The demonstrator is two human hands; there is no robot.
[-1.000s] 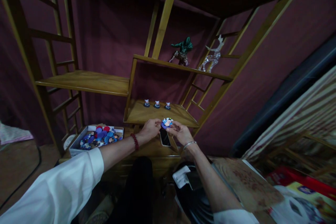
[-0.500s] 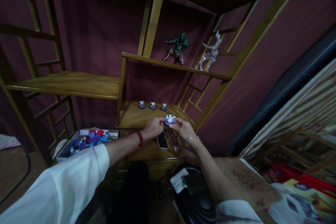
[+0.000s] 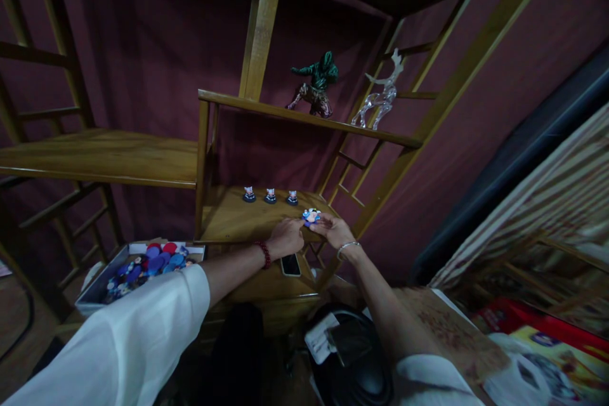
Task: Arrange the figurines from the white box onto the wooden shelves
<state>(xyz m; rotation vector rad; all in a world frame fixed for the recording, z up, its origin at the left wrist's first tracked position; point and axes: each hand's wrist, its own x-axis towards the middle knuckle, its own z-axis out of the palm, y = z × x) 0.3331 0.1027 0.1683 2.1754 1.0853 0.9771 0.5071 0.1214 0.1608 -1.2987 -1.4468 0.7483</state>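
A small blue-and-white figurine (image 3: 311, 216) with a purple-blue base is held just over the front right of the lower shelf (image 3: 228, 226). My right hand (image 3: 334, 230) grips it from the right between thumb and fingers. At its left side is my left hand (image 3: 288, 236), closed, with the fingertips against the base; their exact grip is partly hidden. Behind the hands, three small figurines with dark bases stand in a row: a left one (image 3: 248, 194), a middle one (image 3: 271, 195) and a right one (image 3: 292, 197).
A box (image 3: 90, 295) of colourful figurines and discs lies at the left. Under my left hand is a phone (image 3: 290, 265). Overhead, a shelf board (image 3: 266, 109) bears a green hooded statue (image 3: 320, 84) and a clear deer (image 3: 380, 98). A black seat (image 3: 366, 374) stands below.
My view has shifted slightly, so the shelves and box sit further left. Both hands remain at the figurine, which is now a little further right of the row.
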